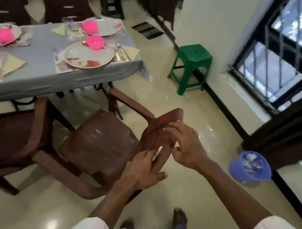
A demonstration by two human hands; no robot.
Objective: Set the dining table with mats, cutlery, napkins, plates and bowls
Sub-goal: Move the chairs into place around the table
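Observation:
The dining table (41, 51) under a grey-blue cloth stands at the upper left. On it are floral mats (60, 66), white flowered plates (83, 54), pink bowls (95, 42), cream folded napkins (130, 51) and cutlery (119, 51). In front of me a brown plastic chair (97, 145) is turned away from the table. My left hand (143, 169) holds the lower edge of its backrest, fingers on the slats and thumb behind. My right hand (185, 144) has its curled fingers on the backrest's upper edge.
A second brown chair (8, 138) sits tucked at the table to the left. A green plastic stool (191, 60) stands by the wall. A blue bin (246, 169) is on the floor at the right, under a barred window (280, 52). More dark chairs stand beyond the table.

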